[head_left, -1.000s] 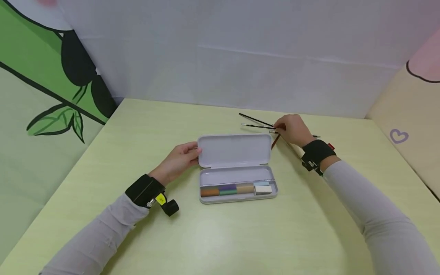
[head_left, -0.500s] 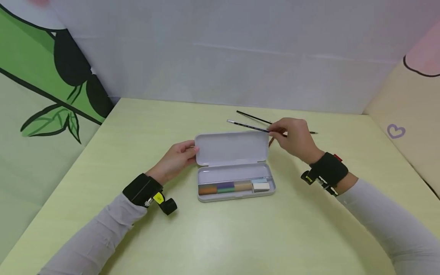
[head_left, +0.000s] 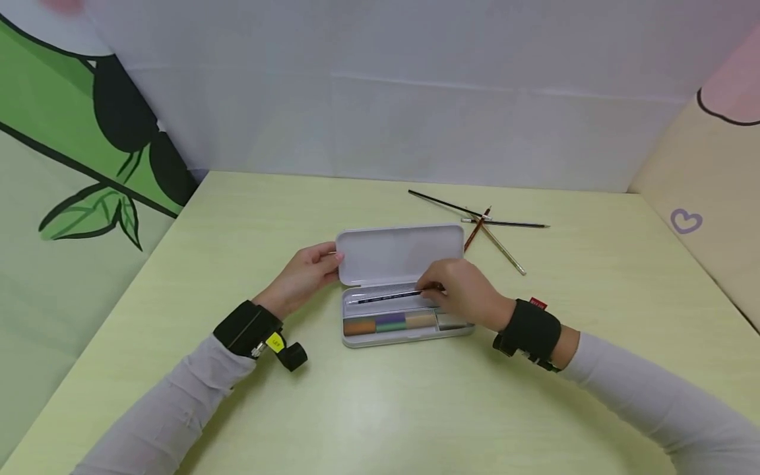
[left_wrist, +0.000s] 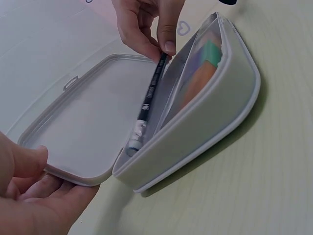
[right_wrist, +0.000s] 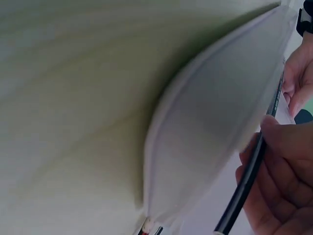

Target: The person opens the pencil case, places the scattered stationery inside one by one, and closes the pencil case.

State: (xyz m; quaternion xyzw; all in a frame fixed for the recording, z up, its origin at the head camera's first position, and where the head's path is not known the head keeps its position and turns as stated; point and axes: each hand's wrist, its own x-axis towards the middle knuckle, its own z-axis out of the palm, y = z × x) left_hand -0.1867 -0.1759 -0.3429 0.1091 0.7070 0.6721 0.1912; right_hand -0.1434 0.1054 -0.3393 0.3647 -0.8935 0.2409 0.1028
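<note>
A white pencil case [head_left: 410,339] lies with its lid [head_left: 398,254] raised. My left hand [head_left: 303,274] grips the lid's left edge, thumb on the inner face and fingers behind, as the left wrist view shows. Between thumb and fingers, my right hand [head_left: 466,293] pinches a black pencil [left_wrist: 152,90]. The pencil lies lengthwise along the case's rear compartment; its white eraser end is at the left, low between the compartment walls. Orange, purple, green and beige pieces [head_left: 390,323] fill the front compartment. My right hand partly hides a white block at its right end.
Behind the case to the right, several pencils lie crossed on the table: a black one [head_left: 439,200], a dark one [head_left: 516,225], a red one [head_left: 474,235] and a gold one [head_left: 506,251]. A pale wall [head_left: 380,119] stands along the table's back edge.
My right hand has picked the black pencil from the crossed pencils and brought it left and nearer, over the case's rear compartment. My left hand keeps its grip on the lid.
</note>
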